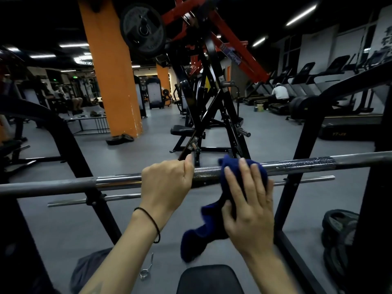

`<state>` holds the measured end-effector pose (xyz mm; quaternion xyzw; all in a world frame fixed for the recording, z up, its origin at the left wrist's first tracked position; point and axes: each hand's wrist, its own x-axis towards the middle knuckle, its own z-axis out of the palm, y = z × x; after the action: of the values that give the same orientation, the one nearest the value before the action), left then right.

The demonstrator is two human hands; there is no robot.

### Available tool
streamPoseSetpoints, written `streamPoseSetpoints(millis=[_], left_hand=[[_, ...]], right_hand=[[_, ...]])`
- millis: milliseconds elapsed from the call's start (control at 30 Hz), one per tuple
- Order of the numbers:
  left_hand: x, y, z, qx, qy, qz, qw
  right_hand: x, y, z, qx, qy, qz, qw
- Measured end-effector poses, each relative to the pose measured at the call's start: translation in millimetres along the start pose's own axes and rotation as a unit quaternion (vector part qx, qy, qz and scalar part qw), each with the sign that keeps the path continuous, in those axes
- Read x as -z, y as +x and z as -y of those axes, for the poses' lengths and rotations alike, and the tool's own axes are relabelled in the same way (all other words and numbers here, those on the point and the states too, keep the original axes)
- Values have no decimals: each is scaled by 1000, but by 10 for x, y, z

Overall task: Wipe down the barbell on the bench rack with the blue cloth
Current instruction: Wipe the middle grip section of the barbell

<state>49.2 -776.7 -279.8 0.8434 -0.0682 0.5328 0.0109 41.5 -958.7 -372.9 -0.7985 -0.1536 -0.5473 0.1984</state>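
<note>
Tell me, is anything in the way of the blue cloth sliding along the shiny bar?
To its left, yes: the left hand grips the long steel barbell right beside the dark blue cloth that the right hand presses on. Rightward, the bar looks clear until the rack's black upright.

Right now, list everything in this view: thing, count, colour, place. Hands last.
barbell: one, steel, lying across the rack in front
blue cloth: one, dark blue, draped over the bar's centre, its tail hanging down
thin bar: one, silver, just beyond and below the barbell
bench pad: one, black, bottom centre
spring collar: one, metal, on the floor left of the pad
weight plates: a stack, black, on the floor at right
pillar: one near, orange, left of centre
treadmills: a row, black, far right
left hand: grips the barbell, black band on its wrist
right hand: presses the cloth against the barbell
</note>
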Motion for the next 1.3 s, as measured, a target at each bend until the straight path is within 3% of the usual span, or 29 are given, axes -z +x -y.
streamPoseSetpoints(millis=[67, 133, 200, 300, 400, 500, 633, 700, 767, 867, 967, 1100, 1200, 1267, 1300], left_hand=[[-10, 4, -18, 18, 6, -8, 1000], [-9, -4, -38, 19, 5, -15, 1000], [-6, -21, -27, 6, -1, -14, 1000], [20, -37, -13, -9, -8, -21, 1000], [38, -34, -23, -21, -21, -44, 999], [22, -45, -29, -39, -22, -59, 997], [15, -50, 7, -48, -39, -53, 997], [11, -43, 13, -41, -34, -55, 997], [8, -21, -3, -17, -21, -63, 998], [-9, 22, -19, 16, -4, -57, 998], [-3, 28, 8, -9, 12, -20, 1000], [149, 178, -18, 14, 18, 114, 993], [154, 435, 24, 86, -51, 313, 945], [124, 474, 15, 109, -68, 348, 929], [121, 431, -3, 109, -57, 318, 940]], right_hand=[[-91, 18, 291, -85, 48, -23, 995], [-170, 22, 638, -107, 103, -5, 989], [-168, 9, 722, -32, 129, 41, 990], [-51, 40, 287, 77, 57, 53, 994], [16, 59, 8, -23, 32, 1, 999], [-72, 50, 428, -108, 81, -7, 991], [-126, 8, 494, 74, 79, 61, 992], [-85, 20, 186, 96, 25, 39, 994], [-52, 2, 12, 26, 6, 6, 1000], [-163, -34, 370, -102, 63, -36, 992], [-253, -117, 733, -54, 129, 20, 990], [-81, -39, 299, 74, 67, 52, 994], [-8, 22, -4, -22, 46, -2, 999], [-49, 17, 110, -94, 67, -32, 993], [-85, 25, 237, -111, 82, -35, 990]])
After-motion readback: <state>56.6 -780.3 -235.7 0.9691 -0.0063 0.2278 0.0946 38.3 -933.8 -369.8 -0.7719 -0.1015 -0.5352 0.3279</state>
